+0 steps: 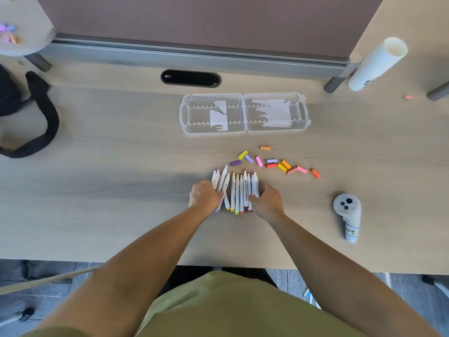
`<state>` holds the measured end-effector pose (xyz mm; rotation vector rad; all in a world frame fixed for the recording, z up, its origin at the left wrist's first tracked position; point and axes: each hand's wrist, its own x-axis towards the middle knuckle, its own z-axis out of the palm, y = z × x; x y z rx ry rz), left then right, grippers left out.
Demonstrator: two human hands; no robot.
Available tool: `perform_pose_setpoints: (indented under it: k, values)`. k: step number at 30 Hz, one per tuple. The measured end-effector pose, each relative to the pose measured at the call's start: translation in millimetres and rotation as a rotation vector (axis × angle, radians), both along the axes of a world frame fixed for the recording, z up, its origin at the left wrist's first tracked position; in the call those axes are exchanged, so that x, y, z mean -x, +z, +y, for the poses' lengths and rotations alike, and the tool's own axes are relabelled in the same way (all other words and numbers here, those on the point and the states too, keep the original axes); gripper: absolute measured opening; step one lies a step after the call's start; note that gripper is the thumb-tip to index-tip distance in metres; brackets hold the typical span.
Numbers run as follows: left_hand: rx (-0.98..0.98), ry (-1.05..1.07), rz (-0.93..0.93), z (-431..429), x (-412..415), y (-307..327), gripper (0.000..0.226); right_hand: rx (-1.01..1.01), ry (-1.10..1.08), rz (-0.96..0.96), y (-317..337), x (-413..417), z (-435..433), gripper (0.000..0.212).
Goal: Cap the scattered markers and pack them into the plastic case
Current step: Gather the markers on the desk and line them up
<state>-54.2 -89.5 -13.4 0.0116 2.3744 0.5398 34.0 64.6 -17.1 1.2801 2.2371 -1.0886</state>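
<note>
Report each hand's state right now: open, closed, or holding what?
Left hand: closed, fingers curled on the left side of the markers.
Right hand: closed, gripping the markers' right side.

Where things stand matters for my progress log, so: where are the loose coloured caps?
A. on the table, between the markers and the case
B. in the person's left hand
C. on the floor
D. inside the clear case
A: the caps lie scattered on the table just beyond the bunched markers, short of the open case, which holds none of them.
</note>
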Motion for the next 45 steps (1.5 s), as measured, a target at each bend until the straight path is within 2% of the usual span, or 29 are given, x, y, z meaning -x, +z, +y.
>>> perform_pose_setpoints:
  k: [7,11,15,18,20,24,29,34,42,45]
  values:
    - [-0.005,-0.087,0.097,-17,-4,-5,0.028,-0.083,0.224,0.112,3,-16,-11,0.058]
    - [0.0,-0.32,0.211,-29,-6,-9,0.045,-0.14,0.33,0.093,1,-19,-14,0.059]
    - [-0.051,-0.644,0.263,-37,-11,-17,0.068,-0.246,0.579,0.037,0,-23,-18,0.067]
    - [0.006,-0.833,0.228,-37,-18,-25,0.071,-0.317,0.759,-0.011,-4,-28,-21,0.067]
    - [0.02,-0.869,0.229,-38,-22,-29,0.069,-0.346,0.81,-0.023,-7,-32,-22,0.064]
    - [-0.016,-0.833,0.278,-38,-25,-29,0.064,-0.355,0.803,0.002,-8,-35,-26,0.059]
    - [-0.021,-0.817,0.321,-33,-24,-25,0.068,-0.411,0.809,0.039,-14,-41,-29,0.062]
    - [-0.034,-0.818,0.335,-31,-29,-31,0.053,-0.424,0.794,0.067,-17,-41,-33,0.049]
    - [-0.157,-0.818,0.396,-34,-26,-30,0.044,-0.422,0.782,0.101,-18,-41,-28,0.052]
    - [-0.095,-0.843,0.361,-25,-21,-15,0.063,-0.333,0.656,0.149,-12,-38,-18,0.051]
